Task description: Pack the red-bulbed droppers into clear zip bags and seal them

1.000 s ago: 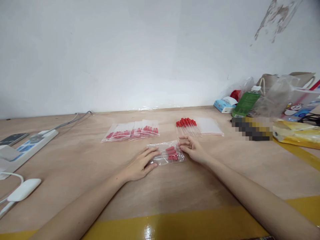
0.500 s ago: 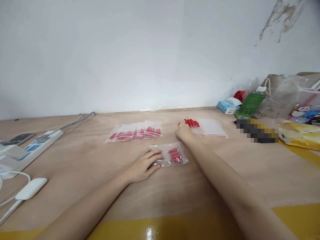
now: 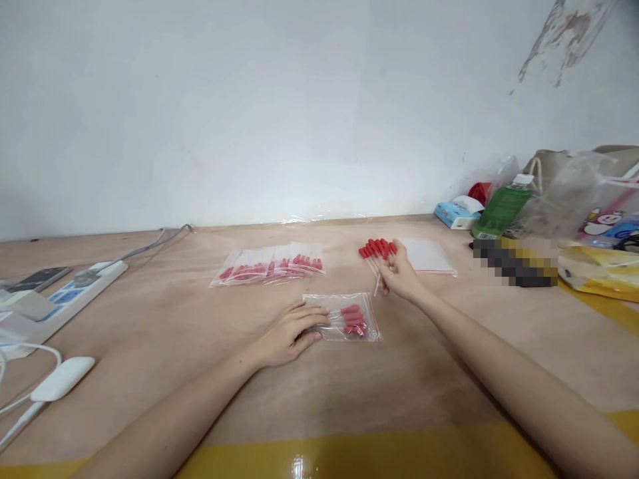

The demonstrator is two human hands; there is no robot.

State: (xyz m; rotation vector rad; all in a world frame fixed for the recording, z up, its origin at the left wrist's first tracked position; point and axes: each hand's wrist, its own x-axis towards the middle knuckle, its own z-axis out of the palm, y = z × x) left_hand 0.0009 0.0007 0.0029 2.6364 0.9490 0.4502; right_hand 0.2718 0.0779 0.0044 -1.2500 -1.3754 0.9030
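My left hand (image 3: 294, 336) lies with its fingers stretched over the left end of a clear zip bag (image 3: 327, 334) in the middle of the table. Inside the bag are several white sticks with red tips (image 3: 353, 320), pointing right. Beyond it, my right hand (image 3: 399, 274) is closed at a fanned-out bunch of red-tipped sticks (image 3: 372, 247), with thin white stems at its fingers. How many it grips is hidden. Right behind that hand lies a stack of flat zip bags (image 3: 430, 256). Back left are overlapping filled zip bags (image 3: 272, 263), apart from both hands.
A power strip (image 3: 84, 286) with plugs and a white cable stands at the left, beside a phone (image 3: 40, 279). Back right are a tissue box (image 3: 455, 214), a green bottle (image 3: 503, 207), plastic bags and a yellow packet (image 3: 599, 269). Behind the table rises a white wall.
My right hand has shifted from the left side of the red-tipped bunch to its right side, at the stems. The bag under my left hand has turned slightly, its right end nearer me.
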